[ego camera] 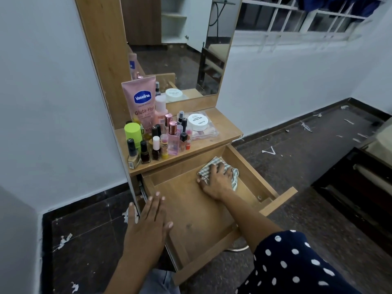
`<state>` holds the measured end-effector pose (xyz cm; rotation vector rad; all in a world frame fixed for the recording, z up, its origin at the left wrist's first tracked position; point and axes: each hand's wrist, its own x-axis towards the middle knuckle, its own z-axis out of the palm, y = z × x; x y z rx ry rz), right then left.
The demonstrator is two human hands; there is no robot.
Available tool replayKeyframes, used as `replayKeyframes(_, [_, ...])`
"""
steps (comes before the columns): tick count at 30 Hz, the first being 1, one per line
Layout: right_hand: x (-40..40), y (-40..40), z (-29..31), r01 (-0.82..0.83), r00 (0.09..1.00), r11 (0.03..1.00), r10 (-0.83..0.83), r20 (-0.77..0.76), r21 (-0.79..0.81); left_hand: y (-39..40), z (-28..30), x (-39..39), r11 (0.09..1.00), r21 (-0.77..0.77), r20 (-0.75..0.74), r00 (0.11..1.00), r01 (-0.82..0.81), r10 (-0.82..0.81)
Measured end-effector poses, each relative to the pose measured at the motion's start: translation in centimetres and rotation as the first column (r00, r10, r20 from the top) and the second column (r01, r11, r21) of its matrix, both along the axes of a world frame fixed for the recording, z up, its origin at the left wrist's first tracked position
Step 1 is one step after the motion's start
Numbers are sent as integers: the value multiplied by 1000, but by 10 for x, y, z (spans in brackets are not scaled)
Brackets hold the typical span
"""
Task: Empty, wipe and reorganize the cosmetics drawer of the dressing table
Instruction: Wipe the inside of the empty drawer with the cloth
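Note:
The wooden drawer (197, 219) of the dressing table is pulled out, and nothing but the cloth lies inside it. My right hand (216, 181) presses a checked cloth (233, 177) flat on the drawer floor near its back right corner. My left hand (148, 221) lies flat with fingers spread on the drawer's left side wall. On the tabletop (224, 126) above stand the cosmetics: a pink Vaseline tube (141, 102), several nail polish bottles (144, 152), a green-capped container (132, 132), pink perfume bottles (172, 136) and a white round jar (197, 121) on a clear case.
A mirror (180, 45) rises behind the tabletop. A white wall is close on the left. The dark floor (297, 145) to the right carries scattered paper scraps. A dark wooden piece of furniture (360, 194) stands at the right edge. A metal stool ring (239, 248) shows under the drawer.

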<state>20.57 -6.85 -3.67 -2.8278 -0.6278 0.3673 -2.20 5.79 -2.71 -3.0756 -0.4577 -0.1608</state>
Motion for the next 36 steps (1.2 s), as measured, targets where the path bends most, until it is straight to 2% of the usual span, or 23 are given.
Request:
replayKeyframes(14, [24,-4,3,-97,995,986,96,-19,-137,0,3,0,1000,14,-27,1000,1,-1])
replayKeyframes(20, [22,-18,16,-179,984,953,178,-23,-245,1,6,-4,999,-6,-77,996,34,-35])
replayKeyframes(23, [17,-25,17,-165,985,951,170,-1,-262,1,6,-3,999,17,-76,996,38,-36])
replayKeyframes(27, [11,-39,26,-167,986,945,155,-63,-283,1,3,-3,996,-5,-110,990,87,-87])
replayKeyframes(30, [7,-56,44,-144,981,976,120,-152,-162,1,-4,-1,996,18,-110,990,92,-89])
replayKeyframes(32, [8,-70,62,-75,971,997,78,-228,21,1,5,-2,999,40,-120,992,34,-29])
replayKeyframes(33, [9,-78,70,-21,963,991,56,-265,135,1,12,-2,999,27,-143,989,25,-21])
replayKeyframes(35, [11,-93,88,63,956,953,28,-293,297,4,13,-1,998,64,-48,999,12,-9])
replayKeyframes(36, [11,-99,96,83,956,932,25,-291,354,3,16,1,997,76,-81,997,11,-5])
